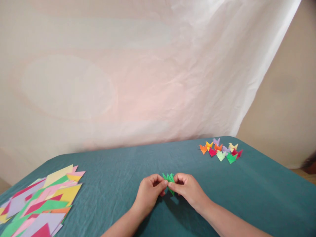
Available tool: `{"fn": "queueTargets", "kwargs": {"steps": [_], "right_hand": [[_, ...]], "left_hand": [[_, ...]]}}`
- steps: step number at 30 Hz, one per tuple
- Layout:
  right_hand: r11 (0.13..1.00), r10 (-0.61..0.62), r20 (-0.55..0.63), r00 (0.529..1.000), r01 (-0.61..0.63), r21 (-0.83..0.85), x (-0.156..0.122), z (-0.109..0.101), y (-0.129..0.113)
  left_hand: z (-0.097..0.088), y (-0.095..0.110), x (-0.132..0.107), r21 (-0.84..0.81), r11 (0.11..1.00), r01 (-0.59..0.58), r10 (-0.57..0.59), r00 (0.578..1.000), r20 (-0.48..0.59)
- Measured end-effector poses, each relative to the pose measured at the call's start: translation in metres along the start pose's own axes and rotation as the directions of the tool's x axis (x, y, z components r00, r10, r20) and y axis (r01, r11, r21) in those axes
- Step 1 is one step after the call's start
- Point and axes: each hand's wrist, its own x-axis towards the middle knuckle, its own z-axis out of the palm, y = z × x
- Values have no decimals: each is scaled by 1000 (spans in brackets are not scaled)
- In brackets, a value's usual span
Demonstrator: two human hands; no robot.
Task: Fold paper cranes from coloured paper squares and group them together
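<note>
A small green origami crane point(169, 178) is pinched between both hands, just above the near middle of the table. My left hand point(150, 191) grips its left side between thumb and fingers. From the other side, my right hand point(188, 188) pinches it the same way, the two thumb tips almost meeting at its front. Folded points stick up above the fingers, and one point hangs below. The fingers cover the crane's sides.
A dark green cloth covers the table point(118, 184). At the far right stands a group of several folded paper cranes point(221, 153) in various colours. Loose coloured paper sheets point(41, 204) lie overlapping at the left. Behind the table hangs a pale sheet point(138, 82).
</note>
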Motion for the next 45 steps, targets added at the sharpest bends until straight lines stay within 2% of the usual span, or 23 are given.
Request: {"fn": "queueTargets", "kwargs": {"steps": [5, 8, 13, 17, 20, 23, 25, 27, 29, 31, 33, 34, 36, 38, 40, 45], "right_hand": [[997, 11, 29, 1000, -13, 76, -1, 1, -2], [996, 26, 1, 1000, -26, 83, -1, 0, -1], [995, 29, -29, 999, -26, 94, 1, -1, 3], [993, 25, -21, 999, -22, 116, 0, -1, 2], [990, 21, -14, 1000, -19, 140, 0, -2, -1], [985, -14, 61, 998, 3, 174, 0, -3, -3], [976, -51, 105, 993, 27, 215, 1, -3, -3], [965, -69, 111, 991, 38, 261, 0, -2, -5], [948, -76, 129, 989, 31, 316, -1, -1, -8], [926, -83, 187, 979, 6, 377, -4, 0, -12], [901, -80, 231, 970, -28, 433, -6, -1, -15], [894, -69, 234, 970, -44, 446, -7, -2, -16], [902, -34, 190, 981, -52, 429, -6, -4, -15], [933, -6, 117, 993, -36, 358, -4, -5, -12], [966, -7, 47, 999, -5, 258, -1, -6, -8], [987, -2, -57, 998, 11, 158, 2, -1, -2]], "left_hand": [[-1, 7, -4, 251, 960, -122, 148, 985, -87], [-2, 6, -5, 271, 953, -136, 165, 983, -86], [-3, -5, -1, 89, 994, -65, 66, 998, -15], [-4, -7, 1, -23, 999, -42, 42, 999, -6], [-3, -4, 2, -158, 987, 5, -1, 1000, 21], [-3, -3, 2, -318, 945, 70, -53, 997, 63], [-4, -2, 2, -441, 891, 103, -63, 993, 104], [-5, -2, 0, -556, 814, 168, -69, 979, 194], [-5, -1, -2, -621, 731, 284, -79, 939, 336], [-4, 0, -5, -633, 659, 406, -87, 877, 473], [-3, 2, -7, -622, 625, 472, -87, 833, 546], [-2, 2, -8, -609, 635, 476, -88, 827, 555], [-1, 4, -8, -573, 708, 413, -89, 857, 507], [-1, 5, -6, -531, 797, 289, -83, 922, 377], [-2, 5, -3, -489, 853, 180, -65, 968, 244], [-1, 4, -1, -396, 918, 24, 25, 993, 118]]}}
